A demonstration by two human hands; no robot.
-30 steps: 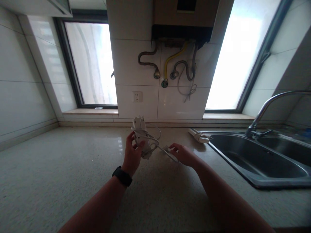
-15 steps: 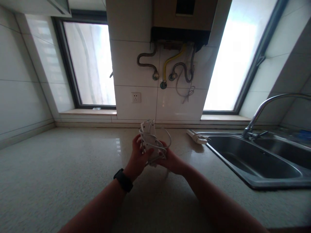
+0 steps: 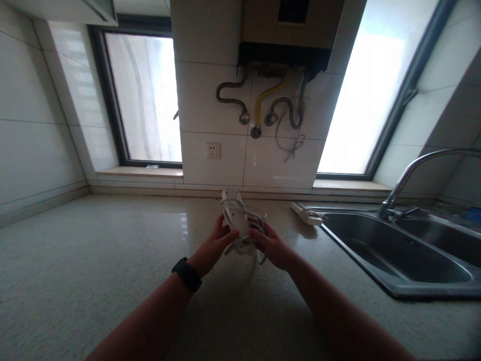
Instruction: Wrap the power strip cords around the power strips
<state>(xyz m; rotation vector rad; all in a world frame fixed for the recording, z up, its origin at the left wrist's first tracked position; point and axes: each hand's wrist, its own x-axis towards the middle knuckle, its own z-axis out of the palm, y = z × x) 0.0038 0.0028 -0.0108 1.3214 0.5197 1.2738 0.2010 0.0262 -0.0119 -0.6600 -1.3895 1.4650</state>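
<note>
Between my two hands is a white power strip (image 3: pixel 237 216), held above the counter with its far end tilted up and its underside seemingly toward me. Loops of its white cord (image 3: pixel 259 213) wrap around it and stick out to the right. My left hand (image 3: pixel 216 243) grips the left edge, thumb on the near face. On the other side, my right hand (image 3: pixel 272 245) closes around the right edge and some of the cord loops. The fingers behind the strip are hidden. A black watch (image 3: pixel 187 275) is on my left wrist.
A second white strip-like object (image 3: pixel 306 214) lies by the left rim of the steel sink (image 3: pixel 398 245), near its faucet (image 3: pixel 404 180). Behind the speckled counter (image 3: pixel 93 260), the tiled wall carries a socket (image 3: pixel 213 150), and pipes (image 3: pixel 259 103) under a water heater (image 3: pixel 289 30).
The power strip has turned slightly in my hands, and my right hand has shifted its grip, with the thumb now on the near face. Cord loops bunch more to the right. The view has shifted slightly.
</note>
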